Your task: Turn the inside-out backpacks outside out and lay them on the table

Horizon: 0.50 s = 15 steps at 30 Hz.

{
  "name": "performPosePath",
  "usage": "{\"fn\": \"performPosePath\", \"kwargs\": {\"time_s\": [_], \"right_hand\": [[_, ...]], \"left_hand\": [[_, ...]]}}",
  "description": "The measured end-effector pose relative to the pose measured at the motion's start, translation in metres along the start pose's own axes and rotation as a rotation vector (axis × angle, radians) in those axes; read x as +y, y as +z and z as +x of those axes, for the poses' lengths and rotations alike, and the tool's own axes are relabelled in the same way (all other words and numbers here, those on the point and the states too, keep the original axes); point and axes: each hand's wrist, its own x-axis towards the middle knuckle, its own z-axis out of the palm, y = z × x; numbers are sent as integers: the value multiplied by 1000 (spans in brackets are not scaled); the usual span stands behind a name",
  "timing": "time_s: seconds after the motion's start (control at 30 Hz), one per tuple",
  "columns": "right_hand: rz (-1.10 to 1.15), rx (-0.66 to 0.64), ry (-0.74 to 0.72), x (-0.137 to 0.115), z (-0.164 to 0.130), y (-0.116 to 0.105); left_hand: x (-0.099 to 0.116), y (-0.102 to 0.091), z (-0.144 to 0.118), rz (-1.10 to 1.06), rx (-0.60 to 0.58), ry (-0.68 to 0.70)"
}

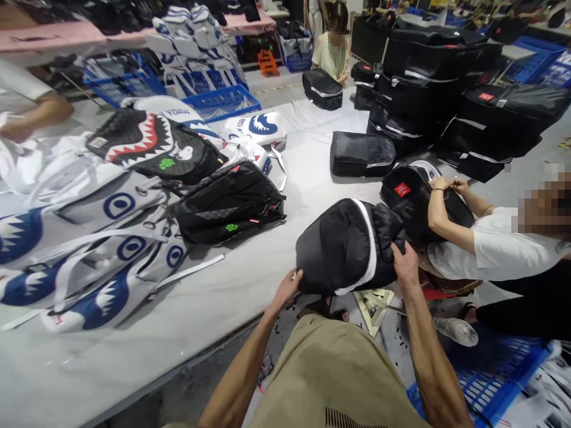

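Observation:
Between my hands is a black backpack (336, 244) with a curved white stripe, partly over the front edge of the white table. My left hand (288, 287) grips its lower left corner, fingers closed at the edge. At the right end, my right hand (405, 261) pinches the dark fabric, thumb on top. Just beyond, another black backpack with a red label (402, 189) lies under a co-worker's hands (448, 184). A flat black backpack (362, 154) rests farther up the table.
White and blue shark-pattern backpacks (111, 291) and black ones (232, 205) cover the table's left. Black backpacks (419, 83) are stacked high at the back right. A co-worker in a white shirt (499, 244) sits close on my right. A blue crate (504, 380) stands low right.

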Motion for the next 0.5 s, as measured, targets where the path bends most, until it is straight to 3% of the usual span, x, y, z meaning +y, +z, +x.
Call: {"fn": "performPosePath", "kwargs": {"time_s": [0.1, 0.2, 0.27, 0.33, 0.43, 0.5], "right_hand": [[-216, -149, -170, -48, -5, 14], [-404, -285, -277, -76, -21, 39], [-493, -366, -318, -83, -33, 57], [-552, -403, -351, -86, -44, 74], [-525, -382, -347, -87, -56, 87], [-394, -433, -325, -83, -59, 77]], "left_hand": [[11, 15, -34, -84, -19, 119], [45, 4, -67, -294, 158, 273], [71, -11, -86, -409, 292, 394], [92, -25, -100, -451, 340, 460], [110, -34, -110, -482, 279, 444], [112, -34, -110, -500, 228, 431]]}}
